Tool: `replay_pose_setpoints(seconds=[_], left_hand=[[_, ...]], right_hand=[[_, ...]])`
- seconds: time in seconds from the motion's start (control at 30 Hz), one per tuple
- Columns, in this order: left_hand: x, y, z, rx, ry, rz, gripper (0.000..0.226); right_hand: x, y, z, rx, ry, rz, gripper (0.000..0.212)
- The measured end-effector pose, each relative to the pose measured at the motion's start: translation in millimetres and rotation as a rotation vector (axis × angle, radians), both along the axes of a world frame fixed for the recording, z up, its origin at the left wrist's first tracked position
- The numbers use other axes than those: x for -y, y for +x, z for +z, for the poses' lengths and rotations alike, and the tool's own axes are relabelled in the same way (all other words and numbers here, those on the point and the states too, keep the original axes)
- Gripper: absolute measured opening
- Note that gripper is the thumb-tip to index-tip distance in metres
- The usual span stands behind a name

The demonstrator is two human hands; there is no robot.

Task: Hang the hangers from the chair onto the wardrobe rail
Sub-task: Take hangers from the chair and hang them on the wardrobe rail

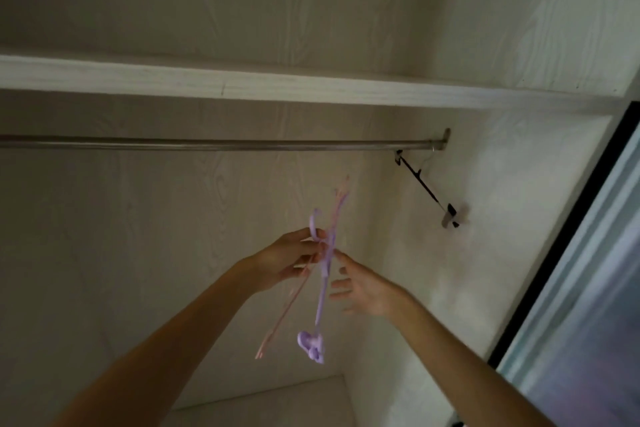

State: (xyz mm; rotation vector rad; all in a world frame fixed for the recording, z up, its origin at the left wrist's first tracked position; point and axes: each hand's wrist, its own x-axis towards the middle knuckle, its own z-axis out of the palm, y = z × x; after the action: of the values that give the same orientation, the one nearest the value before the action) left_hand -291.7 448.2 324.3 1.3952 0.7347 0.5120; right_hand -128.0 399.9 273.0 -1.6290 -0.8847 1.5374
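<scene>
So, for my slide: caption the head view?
Left hand grips purple and pink hangers below rail; right hand open.

No legible text, label, brand, number or sign appears in the head view. The surfaces in view carry no readable marking.
</scene>
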Motion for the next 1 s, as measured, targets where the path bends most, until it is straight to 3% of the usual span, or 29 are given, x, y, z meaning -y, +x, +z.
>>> replay_pose_setpoints(seconds=[0.1, 0.17, 0.2, 0.27, 0.37, 0.47, 0.53, 0.63, 0.77, 0.9, 1.0], left_hand=[[11.2, -3.6, -8.8, 0.008, 0.022, -0.023, 0.013], [15.6, -5.8, -11.2, -0.013, 0.033, 0.024, 0.014], [16.4, -6.9, -12.2, -0.027, 0.042, 0.043, 0.015], [18.3, -7.9, -15.2, -0.022, 0.045, 0.057, 0.016], [21.8, -2.0, -25.8, -0.019, 0.101, 0.148, 0.018], [18.3, 5.8, -35.3, -0.084, 0.231, 0.349, 0.028], [8.8, 3.6, -40.0, -0.241, 0.309, 0.469, 0.029], [-2.0, -13.5, -44.7, -0.497, 0.422, 0.51, 0.029], [0.3, -34.1, -49.2, -0.626, 0.549, 0.468, 0.031], [5.0, -29.0, -50.7, -0.473, 0.313, 0.349, 0.03], [7.6, -29.6, -45.9, -0.502, 0.275, 0.263, 0.028]], right_hand=[[5.6, -15.3, -21.2, -0.255, 0.032, -0.069, 0.043], [12.1, -23.1, -22.1, -0.397, 0.082, -0.123, 0.019], [14.5, -25.6, -22.0, -0.416, 0.103, -0.151, 0.006], [17.0, -30.4, -22.2, -0.337, 0.144, -0.219, 0.005], [16.2, -42.0, -20.3, -0.013, 0.202, -0.319, 0.026], [18.3, -45.7, -21.4, 0.549, 0.252, -0.264, 0.033], [24.9, -39.3, -21.2, 0.912, 0.276, -0.255, 0.031], [33.9, -27.4, -20.5, 1.11, 0.388, -0.317, 0.03], [41.7, -11.0, -20.9, 1.348, 0.364, -0.135, 0.039], [50.8, 2.6, -12.5, 1.558, 0.251, 0.068, 0.046], [56.5, 18.1, 8.0, 1.618, 0.241, 0.444, 0.046]])
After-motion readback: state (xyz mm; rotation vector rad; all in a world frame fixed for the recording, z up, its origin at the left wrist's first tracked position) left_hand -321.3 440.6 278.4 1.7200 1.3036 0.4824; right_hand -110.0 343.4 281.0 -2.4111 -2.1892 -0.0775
